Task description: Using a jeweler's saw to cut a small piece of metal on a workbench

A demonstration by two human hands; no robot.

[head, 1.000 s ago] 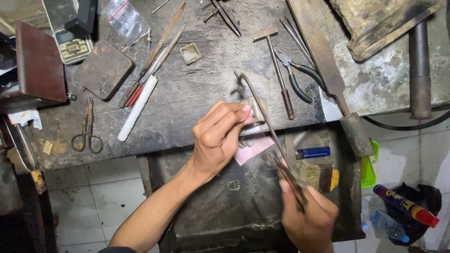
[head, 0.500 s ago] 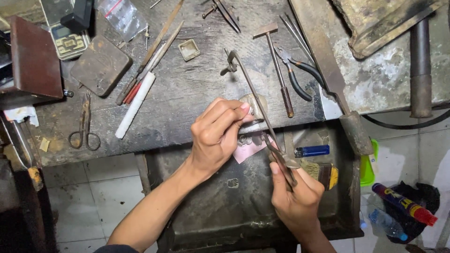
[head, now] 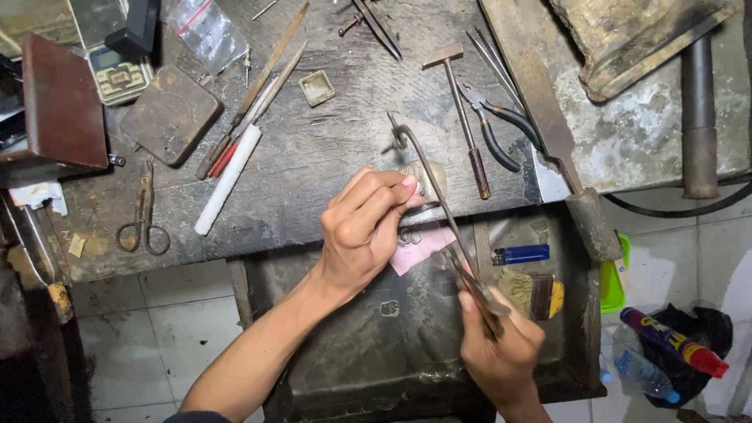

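Saw frame [head: 439, 204] runs long from bench edge down-right into right hand [head: 501, 352], fist closed round its handle. Left hand [head: 364, 227] sits beside the blade's upper end, fingertips pinched on a small piece; which piece, can't tell.

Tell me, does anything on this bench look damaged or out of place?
Nothing is spilled or broken. The wooden bench is scarred and stained, and the tools lie scattered at loose angles. The hammer, pliers and scissors look intact.

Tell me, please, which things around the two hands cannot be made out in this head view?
- Workpiece at the bench edge: hidden behind the left hand's fingertips.
- Saw frame: its handle disappears inside the right hand; the blade is too thin to see.
- Small rings below the left hand: too small to identify.
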